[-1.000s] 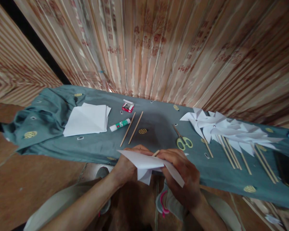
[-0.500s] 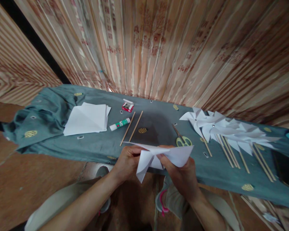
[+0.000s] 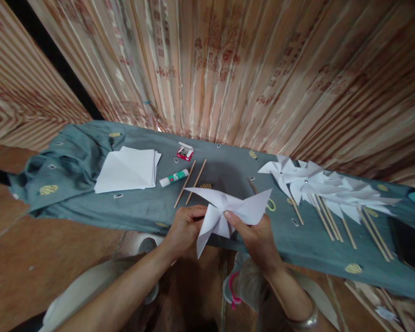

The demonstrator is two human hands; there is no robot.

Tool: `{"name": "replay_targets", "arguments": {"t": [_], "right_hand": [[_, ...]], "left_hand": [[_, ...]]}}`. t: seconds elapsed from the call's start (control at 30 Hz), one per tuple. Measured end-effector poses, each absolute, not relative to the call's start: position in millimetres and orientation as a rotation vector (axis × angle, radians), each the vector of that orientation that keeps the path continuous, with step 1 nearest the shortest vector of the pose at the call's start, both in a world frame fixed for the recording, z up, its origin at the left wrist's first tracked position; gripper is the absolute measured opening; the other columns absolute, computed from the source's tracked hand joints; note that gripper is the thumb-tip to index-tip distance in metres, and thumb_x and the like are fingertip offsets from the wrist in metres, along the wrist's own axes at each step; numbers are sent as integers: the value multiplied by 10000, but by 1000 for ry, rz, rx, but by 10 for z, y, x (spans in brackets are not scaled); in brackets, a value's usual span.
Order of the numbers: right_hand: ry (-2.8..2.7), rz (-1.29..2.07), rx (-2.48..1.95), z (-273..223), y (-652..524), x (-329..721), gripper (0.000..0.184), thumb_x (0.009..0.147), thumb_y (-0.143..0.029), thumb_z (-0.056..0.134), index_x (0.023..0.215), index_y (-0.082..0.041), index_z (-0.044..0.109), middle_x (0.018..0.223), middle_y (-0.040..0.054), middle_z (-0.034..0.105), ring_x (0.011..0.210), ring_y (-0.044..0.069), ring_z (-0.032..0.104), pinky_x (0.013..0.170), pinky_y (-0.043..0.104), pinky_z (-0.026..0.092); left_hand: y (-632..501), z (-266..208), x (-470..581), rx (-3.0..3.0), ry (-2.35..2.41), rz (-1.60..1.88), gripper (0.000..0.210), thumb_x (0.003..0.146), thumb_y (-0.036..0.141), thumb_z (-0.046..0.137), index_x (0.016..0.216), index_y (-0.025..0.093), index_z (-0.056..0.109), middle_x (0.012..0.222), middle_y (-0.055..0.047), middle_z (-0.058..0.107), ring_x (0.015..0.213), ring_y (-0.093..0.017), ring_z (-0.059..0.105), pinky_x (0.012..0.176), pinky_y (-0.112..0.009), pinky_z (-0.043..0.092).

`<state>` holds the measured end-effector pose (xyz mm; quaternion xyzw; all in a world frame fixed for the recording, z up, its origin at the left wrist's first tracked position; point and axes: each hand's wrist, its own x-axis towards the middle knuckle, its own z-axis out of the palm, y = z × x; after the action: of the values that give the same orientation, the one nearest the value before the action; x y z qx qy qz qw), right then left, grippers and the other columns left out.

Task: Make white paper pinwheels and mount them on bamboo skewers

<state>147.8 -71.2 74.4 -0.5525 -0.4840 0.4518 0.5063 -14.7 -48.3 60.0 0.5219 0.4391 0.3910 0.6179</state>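
Between my hands, over the near edge of the cloth-covered table, is a white paper pinwheel [image 3: 224,205] with pointed blades folded toward its centre. My left hand [image 3: 188,228] grips its left side, with the fingertips hidden behind the paper. My right hand [image 3: 257,237] holds the right side, its thumb pressed near the centre and the other fingers behind. Just beyond the paper lie scissors [image 3: 270,205], mostly covered by a blade. Two thin wooden sticks [image 3: 190,177] rest on the cloth past my left hand.
A stack of white paper [image 3: 126,170] lies at the left, with a glue stick [image 3: 174,177] and a small open red box [image 3: 185,152] beside it. Several finished pinwheels on sticks [image 3: 318,184] overlap at the right. A dark phone [image 3: 410,244] sits at the right end of the table [image 3: 152,214].
The pinwheel has been raised slightly and tilted so its front faces me more. It now covers more of the scissors. Both hands keep their hold.
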Motion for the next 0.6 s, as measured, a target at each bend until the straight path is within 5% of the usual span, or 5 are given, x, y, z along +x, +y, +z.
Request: {"name": "replay_targets", "arguments": {"t": [0.6], "right_hand": [[-1064, 1141, -1329, 507, -597, 1457, 280, 706, -366, 763, 856, -130, 751, 873, 99, 772, 811, 244, 715, 727, 357, 586]], "left_hand": [[-401, 468, -173, 1310, 1056, 914, 237, 728, 385, 697, 708, 164, 782, 847, -78, 729, 804, -214, 651, 645, -249, 506]]}}
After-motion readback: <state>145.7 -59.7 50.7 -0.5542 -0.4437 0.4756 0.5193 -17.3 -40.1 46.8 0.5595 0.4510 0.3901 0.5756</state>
